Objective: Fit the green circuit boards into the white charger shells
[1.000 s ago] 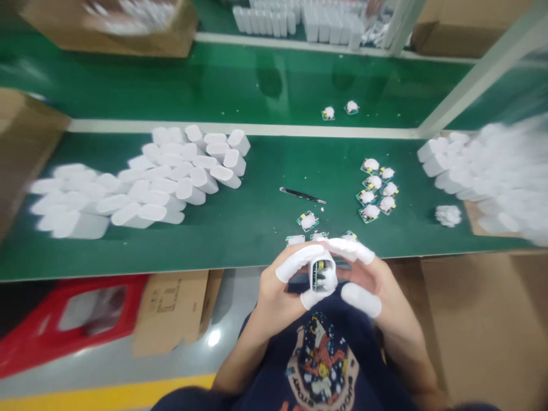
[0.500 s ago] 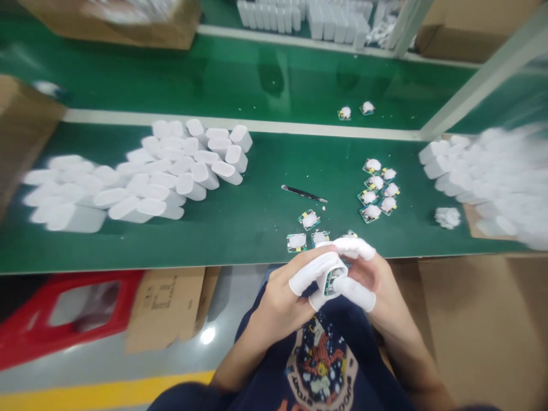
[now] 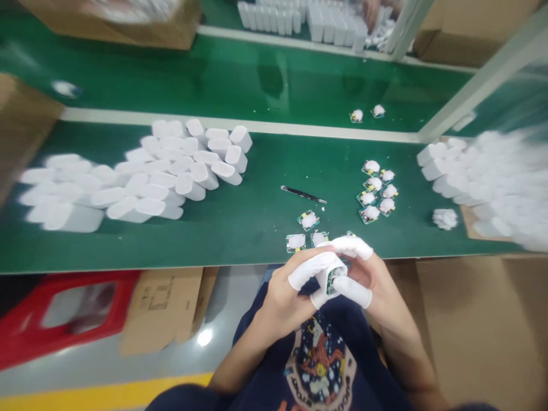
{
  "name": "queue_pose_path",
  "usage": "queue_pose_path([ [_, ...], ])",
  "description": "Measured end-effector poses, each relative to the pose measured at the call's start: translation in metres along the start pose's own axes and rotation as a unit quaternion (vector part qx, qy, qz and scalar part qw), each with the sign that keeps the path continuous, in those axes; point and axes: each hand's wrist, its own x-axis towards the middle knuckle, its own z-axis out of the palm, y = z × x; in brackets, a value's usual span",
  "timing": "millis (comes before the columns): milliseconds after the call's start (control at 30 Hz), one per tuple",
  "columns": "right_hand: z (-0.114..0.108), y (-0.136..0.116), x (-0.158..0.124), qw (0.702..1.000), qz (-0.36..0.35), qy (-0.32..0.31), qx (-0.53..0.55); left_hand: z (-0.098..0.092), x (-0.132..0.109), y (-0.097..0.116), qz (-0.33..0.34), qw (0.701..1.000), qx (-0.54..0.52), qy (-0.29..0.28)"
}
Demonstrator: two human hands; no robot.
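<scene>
My left hand (image 3: 285, 288), in white finger cots, is closed around a small white plastic casing (image 3: 325, 281) just off the bench's front edge. Inside the casing's open end shows the green edge of a circuit board (image 3: 330, 282). My right hand (image 3: 374, 279), also in finger cots, grips the casing from the other side, its thumb pressed at the open end against the board. Just beyond my fingers lie several loose circuit boards (image 3: 296, 242) with white blobs on top. Black tweezers (image 3: 303, 194) rest farther back on the green bench (image 3: 240, 228).
Many white casings (image 3: 171, 165) stand at the left; more fill a carton (image 3: 483, 225) at the right. A board cluster (image 3: 370, 184) and a white clump (image 3: 445, 218) lie between. Behind a pale rail (image 3: 274, 127) runs a green belt (image 3: 231, 80). A co-worker's hand (image 3: 371, 12) shows beyond.
Two boards on the belt behind the rail have shifted right, as has a white item at its left end. A co-worker's hand has appeared at the top. My hands keep nearly the same hold.
</scene>
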Motion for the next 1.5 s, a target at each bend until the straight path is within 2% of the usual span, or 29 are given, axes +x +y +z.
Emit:
queue_pose_path([
  [133,-0.006,0.002,0.001,1.000,0.012,0.004,0.004,0.003,-0.001,-0.003,-0.031,0.999,-0.024,0.008],
  [267,-0.019,0.002,0.004,0.999,0.021,-0.047,0.009,0.006,-0.002,-0.005,-0.107,0.989,-0.104,0.005],
  [367,-0.024,0.002,0.004,0.997,0.024,-0.065,0.018,0.007,-0.004,-0.006,-0.125,0.983,-0.137,0.002],
  [500,-0.019,0.003,0.001,0.997,0.007,-0.064,0.050,0.004,-0.005,-0.004,-0.114,0.986,-0.126,-0.002],
  [700,-0.012,0.003,-0.005,0.999,-0.010,0.002,-0.031,0.001,0.001,0.005,-0.050,0.998,-0.019,-0.039],
  [867,-0.016,0.000,-0.002,0.999,0.017,-0.045,-0.014,0.003,0.003,0.001,-0.041,0.998,-0.014,-0.039],
  [1033,-0.014,-0.004,-0.004,0.997,0.059,-0.031,-0.026,0.001,0.000,0.000,-0.046,0.998,-0.009,-0.046],
  [1200,-0.014,-0.007,-0.009,0.997,0.044,-0.057,-0.004,0.001,-0.002,0.002,-0.045,0.998,-0.021,-0.042],
  [1333,-0.016,-0.007,-0.007,0.997,0.060,-0.039,-0.003,0.003,-0.003,0.001,-0.061,0.997,-0.044,-0.029],
  [1500,-0.020,-0.005,-0.007,0.995,0.072,-0.072,0.022,0.004,-0.002,-0.001,-0.070,0.994,-0.084,-0.030],
])
